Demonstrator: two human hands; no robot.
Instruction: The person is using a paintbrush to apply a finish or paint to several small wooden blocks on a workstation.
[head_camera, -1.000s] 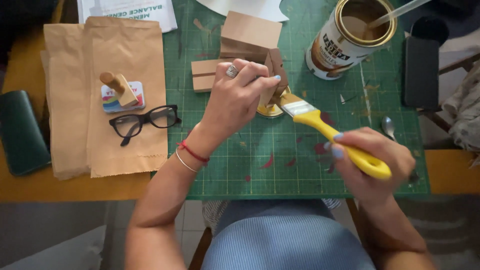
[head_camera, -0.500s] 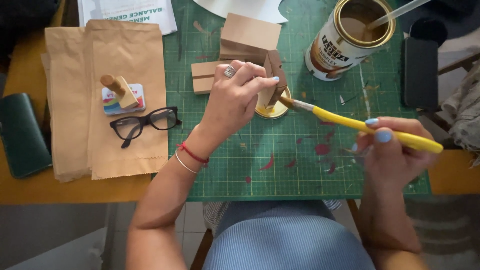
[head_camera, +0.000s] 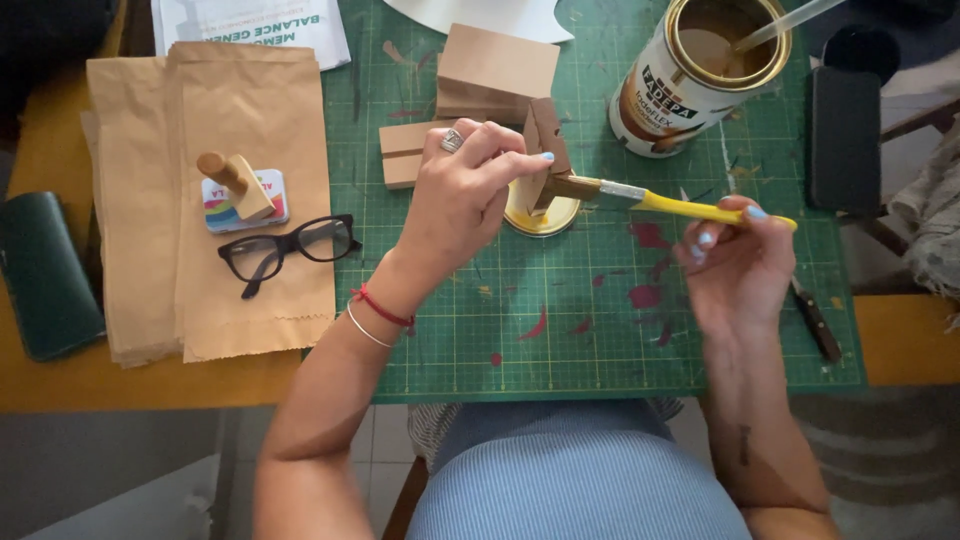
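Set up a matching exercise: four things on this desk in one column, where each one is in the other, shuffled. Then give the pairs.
Things
1. brush
2. wooden piece
3. glasses
4. open tin

Places
A. lying on the paper bags
B. in the left hand, over the small round lid
C. standing at the top of the green mat, stick inside
D. in the right hand, bristles at the wood

Pairs: 1-D, 2-B, 3-A, 4-C
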